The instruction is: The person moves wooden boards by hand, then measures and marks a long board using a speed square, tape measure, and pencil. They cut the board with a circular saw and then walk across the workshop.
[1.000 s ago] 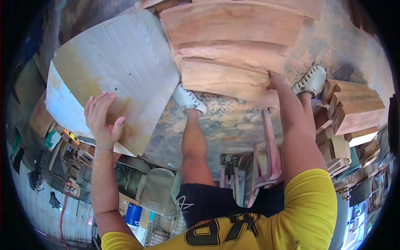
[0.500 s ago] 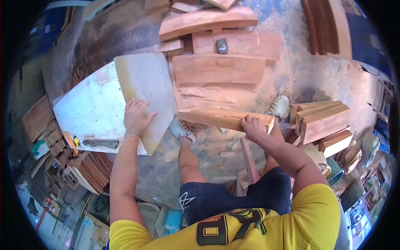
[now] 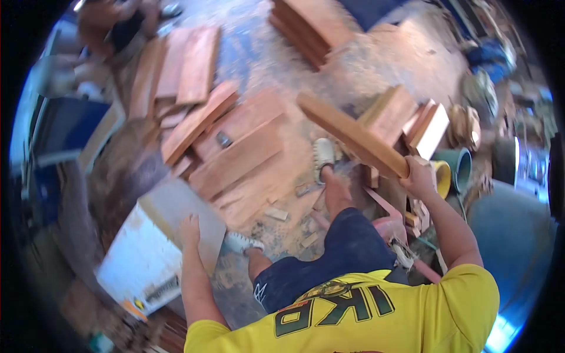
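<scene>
My right hand [image 3: 419,177] is wrapped round the near end of a long wooden plank [image 3: 352,135]. The plank slants up and to the left, and its far part overlaps a stack of wood blocks [image 3: 391,113] in this view. On the left, my left hand [image 3: 190,230] lies over the grey face of a pale sheet-covered bench top [image 3: 203,219], fingers loosely out and nothing held. The white part of that top [image 3: 138,250] carries a dark long tool [image 3: 160,290] near its lower edge.
Wide wood boards [image 3: 235,156] lie ahead on the sawdust-covered floor, a small dark block [image 3: 223,139] on them. Scraps [image 3: 275,213] lie near my feet. To the right are a green bucket [image 3: 459,167] and a blue drum [image 3: 509,235]. Another person [image 3: 115,23] is at top left.
My view has turned to the right. The right hand has carried the plank right, swinging its far end up and away from the bench top. The left hand stays over the bench top.
</scene>
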The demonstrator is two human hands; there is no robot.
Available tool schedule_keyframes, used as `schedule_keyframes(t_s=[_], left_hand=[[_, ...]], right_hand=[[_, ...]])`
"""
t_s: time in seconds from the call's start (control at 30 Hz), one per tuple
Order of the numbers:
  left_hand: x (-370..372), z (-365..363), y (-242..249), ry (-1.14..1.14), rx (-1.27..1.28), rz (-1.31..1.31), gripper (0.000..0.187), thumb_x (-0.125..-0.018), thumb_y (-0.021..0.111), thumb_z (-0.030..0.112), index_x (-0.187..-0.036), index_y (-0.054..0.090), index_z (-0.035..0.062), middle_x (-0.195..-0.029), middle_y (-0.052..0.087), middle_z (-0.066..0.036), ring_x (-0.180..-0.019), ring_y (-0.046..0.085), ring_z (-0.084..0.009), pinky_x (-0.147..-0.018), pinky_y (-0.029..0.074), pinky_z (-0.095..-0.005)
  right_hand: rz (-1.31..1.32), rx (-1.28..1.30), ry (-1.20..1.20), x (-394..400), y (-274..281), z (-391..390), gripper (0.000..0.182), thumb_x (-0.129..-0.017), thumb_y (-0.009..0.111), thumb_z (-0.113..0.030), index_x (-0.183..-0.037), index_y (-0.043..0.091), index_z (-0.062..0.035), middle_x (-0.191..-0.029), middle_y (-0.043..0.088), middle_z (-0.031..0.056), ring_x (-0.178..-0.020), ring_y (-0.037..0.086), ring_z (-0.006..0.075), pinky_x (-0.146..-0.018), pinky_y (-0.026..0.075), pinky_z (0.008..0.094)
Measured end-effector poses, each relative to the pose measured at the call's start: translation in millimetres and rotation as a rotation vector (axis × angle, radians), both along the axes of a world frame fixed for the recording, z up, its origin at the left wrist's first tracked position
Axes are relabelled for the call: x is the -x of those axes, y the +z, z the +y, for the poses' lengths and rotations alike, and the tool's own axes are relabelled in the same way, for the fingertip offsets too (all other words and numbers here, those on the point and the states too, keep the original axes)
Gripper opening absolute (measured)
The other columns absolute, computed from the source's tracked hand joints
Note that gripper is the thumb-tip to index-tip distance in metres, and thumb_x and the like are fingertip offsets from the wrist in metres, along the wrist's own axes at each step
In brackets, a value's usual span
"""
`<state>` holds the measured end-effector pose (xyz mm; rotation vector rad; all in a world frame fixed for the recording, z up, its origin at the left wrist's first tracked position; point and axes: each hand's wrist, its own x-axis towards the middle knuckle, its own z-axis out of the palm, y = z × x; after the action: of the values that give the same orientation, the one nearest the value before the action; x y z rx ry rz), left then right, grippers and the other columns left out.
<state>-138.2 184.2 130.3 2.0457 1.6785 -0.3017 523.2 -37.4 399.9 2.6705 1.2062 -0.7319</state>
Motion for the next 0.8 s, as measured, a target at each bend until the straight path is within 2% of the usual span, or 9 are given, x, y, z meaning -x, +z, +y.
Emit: schedule_keyframes(t_s=[0.1, 0.17, 0.23, 0.27, 0.4, 0.47, 0.67, 0.77, 0.8], left_hand=[[-55.6, -7.1, -36.0, 0.124, 0.197, -0.213, 0.041, -0.094, 0.047, 0.036, -0.115, 0.057, 0.0026, -0.115, 0.060, -0.020, -0.109, 0.054, -0.0393, -0.093, 0.043, -0.0449], [-126.2, -8.9, -15.1, 0.046, 0.354, -0.342, 0.040, -0.095, 0.046, 0.035, -0.117, 0.057, 0.0033, -0.115, 0.060, -0.022, -0.108, 0.055, -0.0412, -0.094, 0.043, -0.0441], [-177.8, -15.6, -23.5, -0.080, 0.344, -0.409, 0.043, -0.098, 0.041, 0.035, -0.119, 0.056, 0.0007, -0.106, 0.063, -0.020, -0.098, 0.062, -0.0301, -0.088, 0.046, -0.0380], [-204.3, -18.6, -17.9, -0.102, 0.345, -0.398, 0.043, -0.098, 0.041, 0.035, -0.119, 0.056, 0.0007, -0.106, 0.063, -0.020, -0.098, 0.062, -0.0301, -0.088, 0.046, -0.0380], [-271.8, -25.9, -9.6, 0.042, 0.568, -0.525, 0.044, -0.100, 0.038, 0.037, -0.119, 0.056, 0.0017, -0.104, 0.064, -0.016, -0.096, 0.062, -0.0234, -0.086, 0.048, -0.0347], [-280.1, -27.4, -9.4, 0.070, 0.603, -0.532, 0.045, -0.100, 0.038, 0.038, -0.119, 0.057, 0.0019, -0.103, 0.064, -0.015, -0.095, 0.062, -0.0225, -0.085, 0.048, -0.0345], [-240.6, -28.8, -21.1, 0.076, 0.564, -0.393, 0.047, -0.100, 0.039, 0.040, -0.118, 0.058, 0.0008, -0.098, 0.065, -0.015, -0.091, 0.061, -0.0229, -0.084, 0.047, -0.0333], [-185.2, -14.4, -10.4, 0.044, 0.536, -0.133, 0.050, -0.098, 0.041, 0.042, -0.116, 0.059, -0.0008, -0.096, 0.066, -0.015, -0.092, 0.062, -0.0227, -0.085, 0.047, -0.0341], [-174.9, -6.5, -6.4, 0.086, 0.523, -0.120, 0.050, -0.097, 0.042, 0.043, -0.116, 0.059, 0.0004, -0.101, 0.064, -0.019, -0.097, 0.060, -0.0301, -0.088, 0.045, -0.0381]], right_hand=[[-0.026, -0.171, -0.228, -51.9, -13.2, -66.4, 0.052, -0.069, 0.073, -0.020, -0.114, 0.056, 0.0000, -0.100, 0.064, 0.0191, -0.089, 0.064, 0.0325, -0.078, 0.051, 0.0405], [0.078, -0.296, -0.646, -79.9, -36.5, -86.1, 0.050, -0.075, 0.072, -0.020, -0.116, 0.056, 0.0041, -0.101, 0.065, 0.0172, -0.087, 0.065, 0.0266, -0.076, 0.052, 0.0362], [0.243, -0.498, -0.875, -109.6, -74.0, -100.0, 0.049, -0.076, 0.071, -0.022, -0.114, 0.056, 0.0055, -0.098, 0.065, 0.0154, -0.086, 0.065, 0.0242, -0.076, 0.052, 0.0352], [0.401, -0.700, -1.062, -125.2, -93.4, -104.4, 0.048, -0.078, 0.071, -0.024, -0.112, 0.056, 0.0070, -0.095, 0.065, 0.0136, -0.086, 0.064, 0.0218, -0.075, 0.052, 0.0342], [0.513, -0.927, -1.311, -179.3, -172.5, -105.8, 0.044, -0.083, 0.068, -0.023, -0.114, 0.056, 0.0066, -0.099, 0.064, 0.0124, -0.088, 0.064, 0.0208, -0.077, 0.052, 0.0342], [0.558, -1.069, -1.385, -190.4, -209.6, -104.6, 0.043, -0.086, 0.066, -0.023, -0.117, 0.056, 0.0057, -0.105, 0.063, 0.0127, -0.092, 0.063, 0.0213, -0.080, 0.051, 0.0339], [0.769, -1.110, -1.570, -174.7, -300.9, -124.3, 0.056, -0.087, 0.064, -0.030, -0.127, 0.048, 0.0054, -0.121, 0.057, 0.0164, -0.108, 0.057, 0.0283, -0.096, 0.044, 0.0389], [0.900, -1.060, -1.677, -166.1, -337.2, -128.2, 0.061, -0.090, 0.061, -0.036, -0.132, 0.042, 0.0038, -0.126, 0.054, 0.0172, -0.111, 0.055, 0.0302, -0.097, 0.044, 0.0409], [0.791, -1.036, -1.681, -165.8, -349.5, -128.0, 0.061, -0.091, 0.056, -0.042, -0.129, 0.045, 0.0041, -0.124, 0.055, 0.0172, -0.110, 0.056, 0.0304, -0.094, 0.046, 0.0416]])
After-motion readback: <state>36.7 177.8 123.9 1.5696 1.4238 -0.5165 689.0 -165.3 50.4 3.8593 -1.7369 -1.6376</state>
